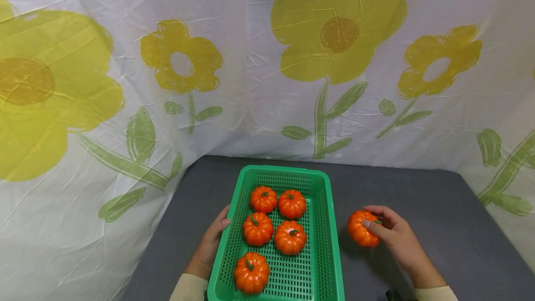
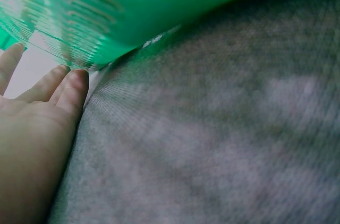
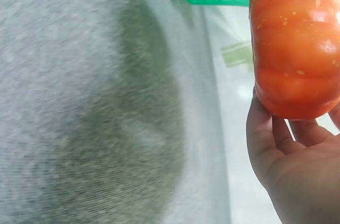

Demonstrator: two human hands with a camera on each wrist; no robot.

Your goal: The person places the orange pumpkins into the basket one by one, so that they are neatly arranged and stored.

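A small orange pumpkin point(image 1: 360, 229) with a green stem is held by my right hand point(image 1: 390, 233), thumb on its near face and fingers around the far side. In the right wrist view this pumpkin point(image 3: 297, 43) sits at the fingertips, above its shadow on the table. To the left is a green plastic basket point(image 1: 328, 240) with slotted walls. Inside it lie several like pumpkins point(image 1: 257, 229), stems mostly up. My left hand point(image 1: 211, 240) rests against the basket's left side, thumb at the rim. From the left wrist, its fairly straight fingers point(image 2: 71, 88) touch the slotted wall.
The dark grey tabletop point(image 1: 422, 199) extends to both sides of the basket. A white cloth point(image 1: 251, 106) printed with yellow flowers hangs behind and around it. Something small and dark green point(image 1: 394, 295) shows at the bottom edge by the right sleeve point(image 1: 434, 293).
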